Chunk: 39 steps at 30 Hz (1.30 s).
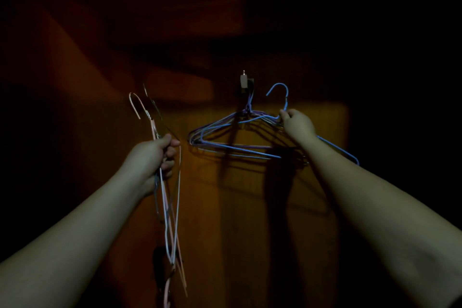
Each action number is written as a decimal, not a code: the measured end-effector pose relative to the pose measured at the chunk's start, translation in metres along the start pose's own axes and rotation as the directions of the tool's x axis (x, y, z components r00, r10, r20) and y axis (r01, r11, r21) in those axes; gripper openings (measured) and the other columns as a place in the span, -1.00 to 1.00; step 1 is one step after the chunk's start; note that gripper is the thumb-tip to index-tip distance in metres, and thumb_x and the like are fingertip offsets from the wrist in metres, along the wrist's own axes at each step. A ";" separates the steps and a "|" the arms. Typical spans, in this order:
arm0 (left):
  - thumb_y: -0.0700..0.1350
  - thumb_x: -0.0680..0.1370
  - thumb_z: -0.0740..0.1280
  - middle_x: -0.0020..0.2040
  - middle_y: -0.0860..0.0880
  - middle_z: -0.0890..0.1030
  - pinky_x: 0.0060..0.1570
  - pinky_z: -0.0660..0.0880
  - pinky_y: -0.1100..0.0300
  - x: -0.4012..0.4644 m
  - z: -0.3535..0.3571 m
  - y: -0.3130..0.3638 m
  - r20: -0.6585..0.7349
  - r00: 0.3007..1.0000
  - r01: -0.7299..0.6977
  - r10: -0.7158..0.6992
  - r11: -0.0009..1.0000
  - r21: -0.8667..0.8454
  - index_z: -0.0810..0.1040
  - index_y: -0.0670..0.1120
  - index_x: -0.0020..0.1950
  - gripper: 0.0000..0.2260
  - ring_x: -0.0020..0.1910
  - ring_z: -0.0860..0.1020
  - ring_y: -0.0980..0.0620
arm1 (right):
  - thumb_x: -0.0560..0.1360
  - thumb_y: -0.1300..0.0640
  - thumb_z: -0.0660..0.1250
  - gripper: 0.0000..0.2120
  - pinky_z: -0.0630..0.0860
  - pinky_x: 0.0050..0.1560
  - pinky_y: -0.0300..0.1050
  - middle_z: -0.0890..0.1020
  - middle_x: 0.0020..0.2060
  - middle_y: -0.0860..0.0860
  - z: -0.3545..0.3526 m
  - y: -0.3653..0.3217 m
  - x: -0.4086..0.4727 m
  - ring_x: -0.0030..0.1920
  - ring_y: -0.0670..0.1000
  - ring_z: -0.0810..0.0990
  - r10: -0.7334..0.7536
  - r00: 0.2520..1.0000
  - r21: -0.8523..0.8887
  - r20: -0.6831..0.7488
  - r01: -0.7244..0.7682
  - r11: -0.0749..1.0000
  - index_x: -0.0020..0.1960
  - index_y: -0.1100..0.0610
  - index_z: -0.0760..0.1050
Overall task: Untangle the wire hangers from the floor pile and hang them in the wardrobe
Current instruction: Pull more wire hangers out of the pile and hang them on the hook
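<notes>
I look into a dark wardrobe. My left hand [160, 155] grips a bundle of wire hangers [172, 207], pink, white and grey, hanging edge-on with their hooks pointing up. My right hand [296, 124] pinches the neck of a blue wire hanger [280, 92], its hook raised just right of a small wall hook [244, 81]. Several blue and purple hangers [225, 132] hang from that wall hook, fanned out to the left.
The wooden back panel of the wardrobe [250, 195] is lit orange behind the hangers, with shadows of my arms on it. A dark shelf edge [175, 57] runs above. The left and right sides are nearly black.
</notes>
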State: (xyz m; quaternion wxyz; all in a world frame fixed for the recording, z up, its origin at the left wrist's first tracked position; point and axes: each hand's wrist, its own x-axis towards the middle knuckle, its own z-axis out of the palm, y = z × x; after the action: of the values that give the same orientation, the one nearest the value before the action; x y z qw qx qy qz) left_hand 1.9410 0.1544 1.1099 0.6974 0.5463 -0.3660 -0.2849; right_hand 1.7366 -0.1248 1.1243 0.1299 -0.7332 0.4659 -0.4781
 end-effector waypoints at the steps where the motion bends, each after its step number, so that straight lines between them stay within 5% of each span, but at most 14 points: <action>1: -0.04 0.70 0.09 -0.55 0.09 0.31 -0.61 0.12 0.37 0.002 0.003 0.001 -0.001 1.000 -0.001 0.001 1.000 -0.007 0.44 -0.12 -0.05 -0.76 -0.67 0.18 0.18 | 0.64 -0.11 0.10 -0.62 0.43 0.08 0.04 0.62 0.11 0.18 0.000 -0.004 0.006 0.15 0.24 0.53 -0.009 1.000 0.008 0.002 0.009 1.000 0.14 0.13 0.55; 25: -0.04 0.70 0.09 -0.58 0.09 0.30 -0.63 0.09 0.45 0.044 0.024 -0.009 -0.047 0.999 -0.026 0.024 0.998 -0.062 0.44 -0.14 -0.05 -0.75 -0.72 0.18 0.18 | 0.63 -0.10 0.11 -0.63 0.41 -0.17 -0.06 0.65 -0.06 0.11 0.050 -0.041 0.049 0.00 0.17 0.59 -0.142 0.990 0.086 -0.017 0.143 0.986 0.04 0.11 0.59; 29: 0.03 0.68 0.14 -0.52 0.12 0.45 -0.58 0.31 0.29 0.065 0.001 -0.022 -0.128 0.989 -0.063 0.075 0.993 0.101 0.52 -0.09 0.01 -0.75 -0.65 0.38 0.22 | 0.62 -0.12 0.13 -0.65 0.39 -0.22 -0.08 0.65 -0.11 0.07 0.053 -0.038 0.048 -0.05 0.15 0.59 -0.157 0.985 0.074 -0.068 0.162 0.984 -0.01 0.08 0.59; 39: 0.10 0.57 0.22 -0.45 0.11 0.45 -0.45 0.29 0.16 0.059 -0.006 -0.033 -0.180 0.974 -0.125 0.138 0.989 0.078 0.57 -0.02 -0.07 -0.76 -0.60 0.37 0.19 | 0.61 -0.14 0.16 -0.66 0.35 -0.29 -0.11 0.58 -0.27 -0.02 0.060 -0.039 0.041 -0.16 0.09 0.58 -0.159 0.987 0.068 -0.029 0.161 0.985 -0.07 0.05 0.60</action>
State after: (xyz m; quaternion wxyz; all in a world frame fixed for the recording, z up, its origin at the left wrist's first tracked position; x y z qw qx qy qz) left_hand 1.9796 0.1032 1.0889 0.7273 0.5677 -0.3443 -0.1740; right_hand 1.8121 -0.1521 1.1422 0.1113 -0.7575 0.3901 -0.5115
